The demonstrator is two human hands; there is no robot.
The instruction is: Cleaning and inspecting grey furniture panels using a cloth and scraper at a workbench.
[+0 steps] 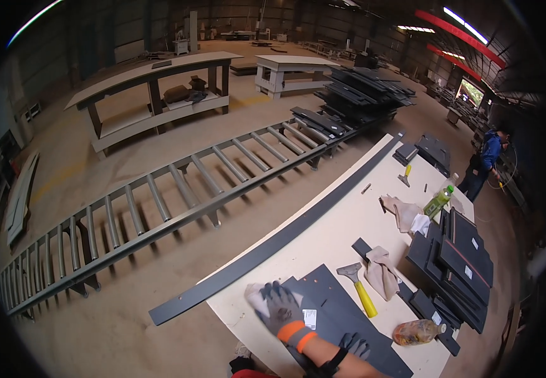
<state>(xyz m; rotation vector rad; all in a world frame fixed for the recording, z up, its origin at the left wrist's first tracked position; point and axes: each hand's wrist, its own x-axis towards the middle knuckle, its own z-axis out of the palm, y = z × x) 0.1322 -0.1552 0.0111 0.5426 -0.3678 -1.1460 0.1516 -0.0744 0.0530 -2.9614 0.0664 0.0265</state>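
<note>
My right hand point(280, 309), in a grey glove with an orange cuff, presses a pale cloth point(257, 298) at the left edge of a dark flat panel point(326, 296). Its fingers bear down over the cloth. My left hand point(355, 345), also gloved, rests on the panel with its fingers apart, partly hidden behind my right forearm. A white label point(309, 319) is stuck on the panel beside the orange cuff. To the panel's right lie a scraper with a yellow handle point(366, 298) and a crumpled beige cloth point(382, 273).
Stacked dark panels point(465, 242), a clear bottle point(415, 332) and a green bottle point(438, 201) occupy the table's right side. A long dark strip point(285, 236) runs along its left edge. Beyond stands a roller conveyor point(185, 189). A person in blue point(488, 154) stands far right.
</note>
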